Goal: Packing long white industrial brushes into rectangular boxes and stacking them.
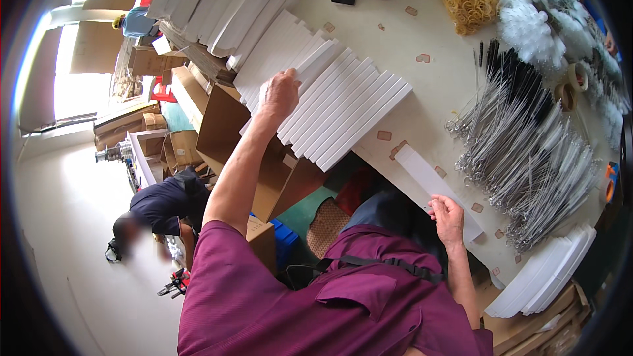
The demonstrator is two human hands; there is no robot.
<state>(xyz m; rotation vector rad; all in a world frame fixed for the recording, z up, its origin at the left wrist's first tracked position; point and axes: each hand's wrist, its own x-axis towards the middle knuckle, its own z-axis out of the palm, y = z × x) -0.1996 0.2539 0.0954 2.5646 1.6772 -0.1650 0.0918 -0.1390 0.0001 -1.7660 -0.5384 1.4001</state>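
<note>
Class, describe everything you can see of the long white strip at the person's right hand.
The long white strip is narrow, straight-edged and plain, and looks like card; whether it is a single sheet or a flattened box is unclear. It appears to lie on the pale table, slanting from upper left to lower right in the picture. The right hand covers part of its lower half; whether the fingers grip it cannot be told.

Bright light from overexposed white rectangular window (82,97) at left. Pale flat tabletop (435,95) well lit. Straight edges bowed; corners black.
</note>
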